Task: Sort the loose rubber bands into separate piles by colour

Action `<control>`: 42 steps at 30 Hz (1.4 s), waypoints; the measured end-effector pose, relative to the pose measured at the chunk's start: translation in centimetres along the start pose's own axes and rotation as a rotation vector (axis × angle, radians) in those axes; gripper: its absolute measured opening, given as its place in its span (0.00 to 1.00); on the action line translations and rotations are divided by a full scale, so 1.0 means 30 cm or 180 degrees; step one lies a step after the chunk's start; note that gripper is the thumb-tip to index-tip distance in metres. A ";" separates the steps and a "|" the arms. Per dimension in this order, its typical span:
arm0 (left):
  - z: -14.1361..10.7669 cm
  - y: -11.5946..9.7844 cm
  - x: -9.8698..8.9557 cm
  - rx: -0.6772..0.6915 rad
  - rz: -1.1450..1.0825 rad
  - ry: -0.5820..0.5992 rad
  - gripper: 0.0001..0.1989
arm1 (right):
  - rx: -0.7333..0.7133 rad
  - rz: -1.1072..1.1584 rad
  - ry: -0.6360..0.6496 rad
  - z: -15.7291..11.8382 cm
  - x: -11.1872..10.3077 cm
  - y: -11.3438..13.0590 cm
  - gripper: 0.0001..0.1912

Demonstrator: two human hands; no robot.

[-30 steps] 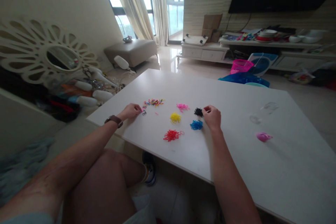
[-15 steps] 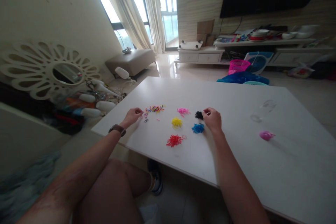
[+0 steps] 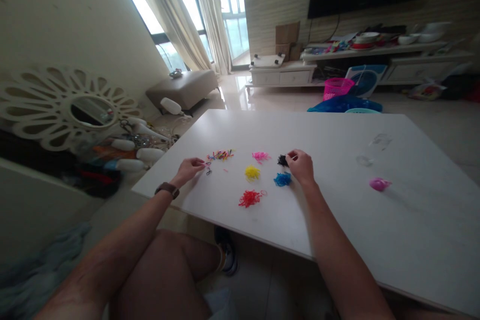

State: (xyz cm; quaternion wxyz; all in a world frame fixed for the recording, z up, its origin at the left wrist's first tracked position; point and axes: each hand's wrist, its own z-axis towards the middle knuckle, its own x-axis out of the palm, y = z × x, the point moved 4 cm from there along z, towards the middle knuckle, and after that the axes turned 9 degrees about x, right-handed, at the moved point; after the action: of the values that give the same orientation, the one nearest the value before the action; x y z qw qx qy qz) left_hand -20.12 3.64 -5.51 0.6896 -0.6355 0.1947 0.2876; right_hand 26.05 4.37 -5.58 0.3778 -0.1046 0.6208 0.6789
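Note:
Small piles of coloured bands lie on the white table: pink (image 3: 260, 156), yellow (image 3: 252, 173), red (image 3: 250, 198), blue (image 3: 282, 179) and black (image 3: 282, 160). A mixed-colour pile (image 3: 221, 155) lies to the left of them. My left hand (image 3: 193, 166) has its fingertips pinched at a small pink piece (image 3: 206, 165), beside the mixed pile and some loose black bands (image 3: 209, 172). My right hand (image 3: 299, 162) is closed at the right edge of the black pile; whatever its fingertips hold is too small to make out.
The white table (image 3: 337, 220) also bears a purple-pink object (image 3: 380, 184) and clear plastic pieces (image 3: 364, 161) on the right. Beyond it are a blue bag (image 3: 337, 104) and a pink basket (image 3: 337, 89). A flower-shaped mirror (image 3: 92, 110) stands at the left.
The camera view has shifted slightly. My right hand has moved a little left over the edge of the black pile. My left hand has barely moved.

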 end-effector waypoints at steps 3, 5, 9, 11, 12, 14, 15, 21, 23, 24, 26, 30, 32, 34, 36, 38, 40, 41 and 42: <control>0.003 -0.032 0.043 0.0097 -0.0115 0.0162 0.21 | -0.0066 0.0066 0.0014 0.003 0.004 -0.001 0.08; 0.008 -0.054 0.076 0.0197 -0.0124 0.0271 0.19 | -0.0101 0.0115 0.0025 0.005 0.005 -0.002 0.08; 0.018 -0.105 0.123 0.0419 0.0083 0.0420 0.16 | -0.0148 0.0158 0.0054 0.007 0.004 0.001 0.08; 0.024 -0.126 0.125 0.0462 0.0128 0.0440 0.16 | -0.0162 0.0193 0.0061 0.006 0.001 0.003 0.08; 0.027 -0.132 0.121 0.0453 0.0084 0.0444 0.16 | -0.0165 0.0213 0.0062 0.006 -0.001 0.004 0.08; 0.033 -0.134 0.107 0.0377 -0.0111 0.0446 0.16 | -0.0164 0.0245 0.0065 0.006 -0.004 0.005 0.08; 0.035 -0.130 0.097 0.0316 -0.0218 0.0431 0.16 | -0.0164 0.0256 0.0073 0.005 -0.006 0.007 0.08; 0.040 -0.076 0.012 -0.0067 -0.0335 -0.0009 0.17 | -0.0177 0.0283 0.0087 0.003 -0.015 0.021 0.08; 0.034 -0.056 -0.013 -0.0191 -0.0328 -0.0179 0.17 | -0.0161 0.0286 0.0094 0.003 -0.017 0.023 0.08; 0.030 -0.048 -0.023 -0.0245 -0.0344 -0.0262 0.18 | -0.0158 0.0288 0.0096 0.003 -0.018 0.024 0.08; 0.023 -0.032 -0.033 -0.0323 -0.0396 -0.0393 0.20 | -0.0156 0.0299 0.0087 0.005 -0.019 0.022 0.08; 0.019 -0.020 -0.018 -0.0298 -0.0419 -0.0491 0.22 | -0.0151 0.0306 0.0056 0.007 -0.017 0.014 0.08; 0.026 -0.024 0.001 -0.0232 -0.0380 -0.0503 0.21 | -0.0162 0.0296 0.0039 0.008 -0.015 0.009 0.08; 0.037 -0.031 0.023 -0.0196 -0.0343 -0.0531 0.19 | -0.0172 0.0298 0.0035 0.009 -0.013 0.006 0.08; 0.048 -0.042 0.044 -0.0198 -0.0285 -0.0571 0.15 | -0.0179 0.0301 0.0039 0.009 -0.013 0.004 0.08; 0.057 -0.056 0.061 -0.0215 -0.0162 -0.0587 0.12 | -0.0178 0.0293 0.0043 0.010 -0.013 0.002 0.09; 0.066 -0.070 0.073 -0.0257 -0.0008 -0.0588 0.10 | -0.0176 0.0284 0.0046 0.011 -0.014 0.001 0.09; 0.070 -0.077 0.078 -0.0283 0.0069 -0.0590 0.10 | -0.0174 0.0286 0.0050 0.011 -0.015 0.001 0.09; 0.074 -0.083 0.082 -0.0311 0.0144 -0.0589 0.09 | -0.0171 0.0291 0.0052 0.011 -0.015 0.001 0.09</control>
State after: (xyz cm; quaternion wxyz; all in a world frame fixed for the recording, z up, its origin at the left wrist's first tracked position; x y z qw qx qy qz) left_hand -16.87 6.12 -4.90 0.6662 -0.6345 0.1302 0.3697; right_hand 26.45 4.50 -5.21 0.3384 -0.0919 0.6095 0.7110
